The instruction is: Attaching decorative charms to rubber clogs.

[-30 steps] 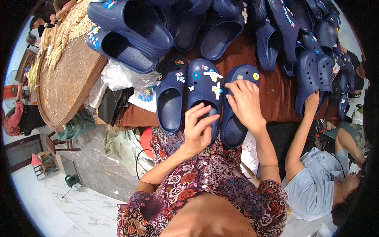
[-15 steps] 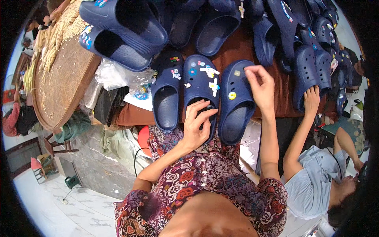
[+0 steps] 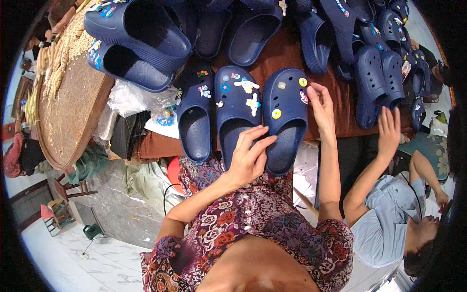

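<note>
Three navy clogs lie side by side before me: a left clog [image 3: 195, 131], a middle clog [image 3: 226, 104] and a right clog [image 3: 284, 104], all with small charms on their uppers. My left hand [image 3: 249, 155] is over the facing sides of the middle and right clogs, fingers bent and apart, tips by the right clog's foot opening. At the right clog's outer edge is my right hand [image 3: 322, 109], its fingers loosely bent beside a red and white charm [image 3: 304, 98]. Yellow ring charms [image 3: 277, 114] also sit on that clog. Nothing shows between the fingers of either hand.
More navy clogs [image 3: 136, 36] are piled along the brown-covered table's [image 3: 335, 112] far side. To the left stand a round wooden tray [image 3: 68, 107] and a clear plastic bag [image 3: 134, 97]. A co-worker's hand [image 3: 389, 129] is near a clog pair [image 3: 372, 78] at right.
My left hand has shifted right from the middle clog's opening toward the right clog. The right clog's edge charms now show beside my right hand. The co-worker's hand has drawn back from a clog.
</note>
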The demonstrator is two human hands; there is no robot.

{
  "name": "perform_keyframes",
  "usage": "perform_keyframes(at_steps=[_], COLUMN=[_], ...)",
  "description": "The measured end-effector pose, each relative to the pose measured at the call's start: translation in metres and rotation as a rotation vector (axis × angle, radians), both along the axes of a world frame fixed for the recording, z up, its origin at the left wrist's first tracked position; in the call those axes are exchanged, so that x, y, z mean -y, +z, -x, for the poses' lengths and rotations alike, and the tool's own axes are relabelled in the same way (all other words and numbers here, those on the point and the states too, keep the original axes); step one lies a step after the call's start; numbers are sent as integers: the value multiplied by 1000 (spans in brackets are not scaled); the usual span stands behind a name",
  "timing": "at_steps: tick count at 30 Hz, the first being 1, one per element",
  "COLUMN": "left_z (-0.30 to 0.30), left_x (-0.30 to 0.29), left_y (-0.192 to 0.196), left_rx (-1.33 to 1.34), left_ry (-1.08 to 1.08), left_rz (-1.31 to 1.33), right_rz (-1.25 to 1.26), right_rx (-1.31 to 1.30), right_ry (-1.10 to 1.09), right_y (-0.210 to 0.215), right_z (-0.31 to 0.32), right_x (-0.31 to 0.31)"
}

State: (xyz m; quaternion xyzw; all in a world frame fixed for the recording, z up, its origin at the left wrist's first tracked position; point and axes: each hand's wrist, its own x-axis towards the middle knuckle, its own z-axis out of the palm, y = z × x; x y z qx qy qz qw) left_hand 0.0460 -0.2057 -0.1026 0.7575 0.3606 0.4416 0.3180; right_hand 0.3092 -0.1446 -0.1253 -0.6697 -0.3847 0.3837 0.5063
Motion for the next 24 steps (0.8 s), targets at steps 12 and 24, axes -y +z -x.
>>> perform_keyframes(at_steps=[12,24], left_z=[-41,-47], left_x=[-2,0], left_y=[3,-13], left_rx=[-187,-280], left_ry=[-125,-29], left_rz=[117,-9], right_rz=[197,350], right_rx=[461,683], right_ry=[164,336], right_y=[35,47], right_z=[23,19], right_x=[31,18])
